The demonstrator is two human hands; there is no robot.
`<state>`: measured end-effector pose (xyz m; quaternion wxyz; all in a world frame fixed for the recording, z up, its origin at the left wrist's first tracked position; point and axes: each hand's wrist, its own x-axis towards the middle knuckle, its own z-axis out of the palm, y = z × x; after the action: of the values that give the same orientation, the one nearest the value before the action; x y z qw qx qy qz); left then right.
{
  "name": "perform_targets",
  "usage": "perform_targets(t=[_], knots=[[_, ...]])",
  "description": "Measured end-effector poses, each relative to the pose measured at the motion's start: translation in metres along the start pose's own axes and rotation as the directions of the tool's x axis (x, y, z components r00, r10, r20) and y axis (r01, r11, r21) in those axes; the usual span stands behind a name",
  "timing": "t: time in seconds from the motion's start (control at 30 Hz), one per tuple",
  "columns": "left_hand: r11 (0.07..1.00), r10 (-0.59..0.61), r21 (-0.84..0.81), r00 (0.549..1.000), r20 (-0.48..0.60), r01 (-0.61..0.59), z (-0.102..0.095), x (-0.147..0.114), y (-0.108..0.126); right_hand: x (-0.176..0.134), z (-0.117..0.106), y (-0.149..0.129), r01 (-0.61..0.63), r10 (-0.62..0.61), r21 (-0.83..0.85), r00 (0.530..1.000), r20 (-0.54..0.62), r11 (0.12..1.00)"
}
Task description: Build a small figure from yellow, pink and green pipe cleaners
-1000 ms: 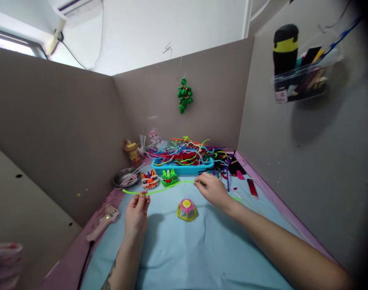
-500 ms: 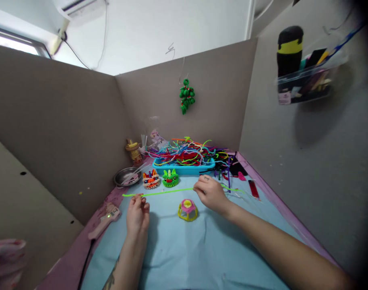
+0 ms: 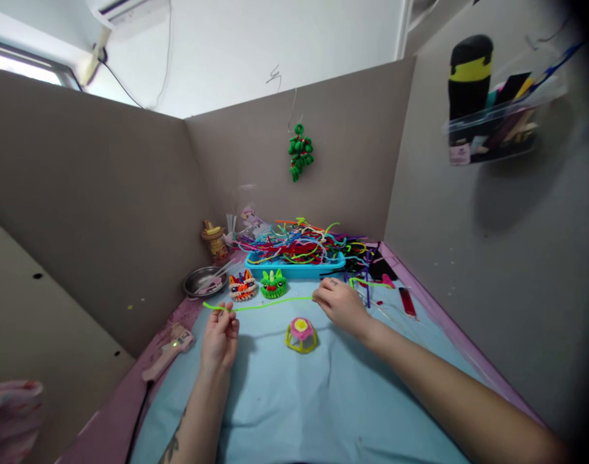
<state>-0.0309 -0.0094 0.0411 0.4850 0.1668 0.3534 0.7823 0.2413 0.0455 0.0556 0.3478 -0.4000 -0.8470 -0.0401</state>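
Note:
A bright lime-green pipe cleaner (image 3: 275, 302) stretches between my hands above the cloth, sagging slightly. My left hand (image 3: 220, 332) pinches it near one end, and a short tip sticks out to the left. Fingers of my right hand (image 3: 340, 304) are closed on it farther along, with the rest of its length curving out past the knuckles to the right. Between and below the hands stands a small dome (image 3: 301, 334) with a pink and yellow top and yellow legs. Behind the pipe cleaner sit an orange-and-white animal head (image 3: 243, 286) and a green one (image 3: 274, 284).
A blue tray (image 3: 294, 269) heaped with coloured pipe cleaners stands at the back. On the left are a metal bowl (image 3: 205, 282) and a pink glue gun (image 3: 169, 354) with its cord. A red strip (image 3: 407, 301) lies right. Grey partitions enclose the table; a clear bin (image 3: 492, 138) hangs right.
The pipe cleaner has gone from nearly straight to slightly slack. Its left tip is shorter and raised, and its right end now bends upward beyond my right hand. Both hands keep their hold.

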Motion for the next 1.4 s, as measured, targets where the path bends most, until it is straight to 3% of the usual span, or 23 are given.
perform_targets(t=[0.37,0.5,0.7,0.93,1.13,1.4], knots=[[0.98,0.139,0.136,0.988,0.068,-0.147,-0.007,0.002,0.004,0.0,0.008,0.006,-0.062,0.061,0.026,0.998,0.028,0.998],[0.965,0.179,0.188,0.984,0.024,-0.18,-0.011,0.004,0.009,0.0,0.008,0.007,-0.065,0.064,0.032,0.998,0.028,0.997],[0.976,0.19,0.125,0.978,-0.087,-0.178,-0.011,0.009,0.011,-0.001,0.01,0.008,-0.083,0.082,0.041,0.996,0.031,0.996],[0.97,0.181,0.17,0.982,-0.044,-0.171,-0.013,0.01,0.015,0.001,0.008,0.011,-0.071,0.071,-0.027,0.997,-0.007,0.997],[0.996,0.084,-0.018,0.994,-0.069,-0.085,-0.015,0.014,0.028,0.001,0.007,0.013,0.059,-0.06,-0.122,0.998,-0.002,0.991],[0.993,0.035,-0.107,0.988,-0.152,-0.051,-0.015,0.017,0.03,-0.006,0.013,0.013,0.246,-0.246,-0.186,0.969,0.022,0.951]])
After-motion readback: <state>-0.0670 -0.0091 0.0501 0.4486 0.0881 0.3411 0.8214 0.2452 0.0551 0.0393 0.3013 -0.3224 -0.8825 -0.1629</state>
